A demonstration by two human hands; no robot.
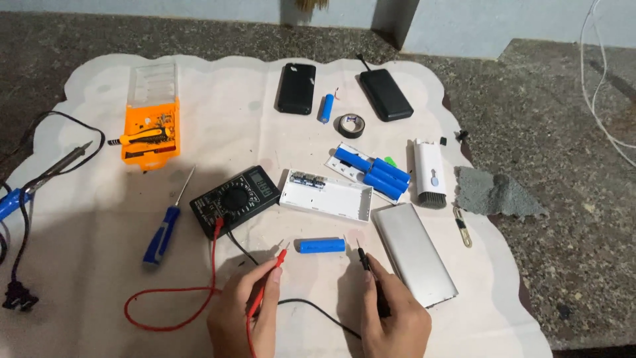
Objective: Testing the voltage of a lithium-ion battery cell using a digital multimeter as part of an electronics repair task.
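- Looking down from the head view, the left hand (244, 311) is pinching a red probe (275, 265) at the lower centre of the frame, fingers closed narrowly round it, tip pointing toward the left end of a blue cylindrical cell (320, 245).
- The right hand (394, 315) is gripping a black probe (364, 260) the same way, its tip sitting just beside the cell's right end; whether either tip is touching the metal is too fine to tell.
- The cell is lying flat on the pale scalloped mat (99, 265), between the two probes, just below a white battery case (326, 196).
- A black multimeter (234, 197) is sitting left of that case, with red and black leads trailing down to the hands.
- A silver casing (414, 253) is lying right of the right hand.
- A blue-handled screwdriver (163, 231) is resting at centre left, and an orange tool box (151, 126) is standing at upper left.
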